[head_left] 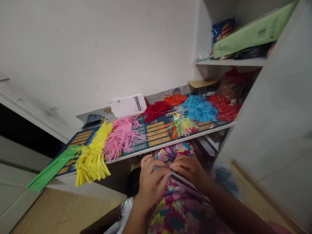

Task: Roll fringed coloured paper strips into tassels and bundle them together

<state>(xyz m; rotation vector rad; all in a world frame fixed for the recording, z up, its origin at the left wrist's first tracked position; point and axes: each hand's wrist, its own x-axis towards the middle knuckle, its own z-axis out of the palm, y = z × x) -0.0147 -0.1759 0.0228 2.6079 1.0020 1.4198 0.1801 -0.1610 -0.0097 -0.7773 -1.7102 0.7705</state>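
Over my lap, in front of the desk edge, my left hand [153,177] and my right hand [191,170] meet with fingertips pinched together. Between them is a thin pale pinkish strip [184,182], running down to the right below my right hand. Its material is blurred, and the pinched end is hidden by my fingers. Beyond my hands on the desk lie fringed paper tassels: yellow [94,159], pink [124,136], red [157,110], orange [175,99], blue [201,109] and a multicoloured one [181,126]. Green paper strips [55,167] hang over the left corner.
A times-table mat [158,134] covers the desk, with a white labelled packet [128,105] against the wall. More red fringe [225,109] lies at the right end. Shelves above hold a green package [246,35] and a blue snack bag [223,30]. A plastic bag [226,178] is on the floor.
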